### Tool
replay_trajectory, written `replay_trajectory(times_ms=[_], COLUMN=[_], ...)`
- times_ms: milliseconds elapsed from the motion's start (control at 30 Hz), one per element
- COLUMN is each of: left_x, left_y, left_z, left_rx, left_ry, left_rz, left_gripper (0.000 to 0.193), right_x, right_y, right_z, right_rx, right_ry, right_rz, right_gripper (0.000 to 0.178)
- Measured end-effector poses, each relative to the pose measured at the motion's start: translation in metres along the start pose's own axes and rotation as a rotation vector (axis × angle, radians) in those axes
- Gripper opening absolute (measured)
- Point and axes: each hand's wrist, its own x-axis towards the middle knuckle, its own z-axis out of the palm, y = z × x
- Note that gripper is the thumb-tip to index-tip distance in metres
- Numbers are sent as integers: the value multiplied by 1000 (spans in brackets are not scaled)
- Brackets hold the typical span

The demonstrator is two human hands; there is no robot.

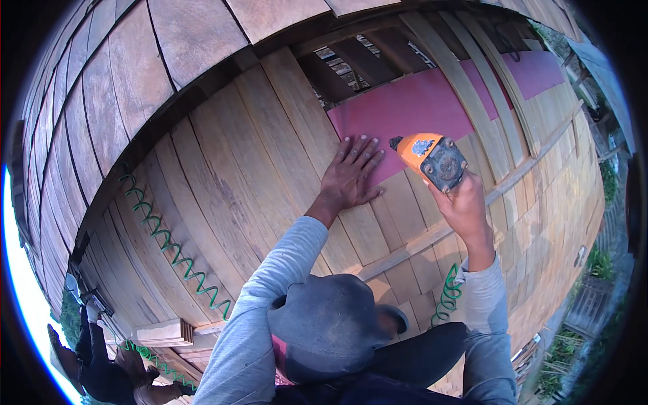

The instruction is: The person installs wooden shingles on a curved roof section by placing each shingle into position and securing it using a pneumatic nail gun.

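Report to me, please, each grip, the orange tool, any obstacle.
Left grip: flat across edge of pink sheet. Right grip: holding orange tool. Possible obstacle: green coiled hose near right forearm.

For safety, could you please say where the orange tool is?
The orange tool is in the right hand, right of centre in the head view.

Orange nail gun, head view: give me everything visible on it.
The nail gun has a scuffed orange housing with a pale, worn patch, a dark, bolted end cap and a narrow dark nose. The housing could be painted metal or plastic. The right hand grips it, hiding most of the handle. It appears in front of the pink sheet, nose pointing toward the picture's left; whether the nose touches the sheet isn't clear.
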Motion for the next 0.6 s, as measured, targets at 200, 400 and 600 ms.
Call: replay_trajectory(times_ms=[200, 400, 600], left_x=[0, -1, -1], left_y=[1, -3, 2], left_z=[0, -1, 4], left_rx=[-34, -107, -120], left_ry=[7, 16, 42], left_rz=[-17, -4, -31], left_gripper=[92, 89, 88], right_x=[136, 257, 331], right_y=[-10, -37, -46], right_z=[45, 115, 192], right_rx=[-58, -162, -216], right_ry=[-56, -126, -84], right_rz=[-108, -242, -220], right_gripper=[25, 38, 38])
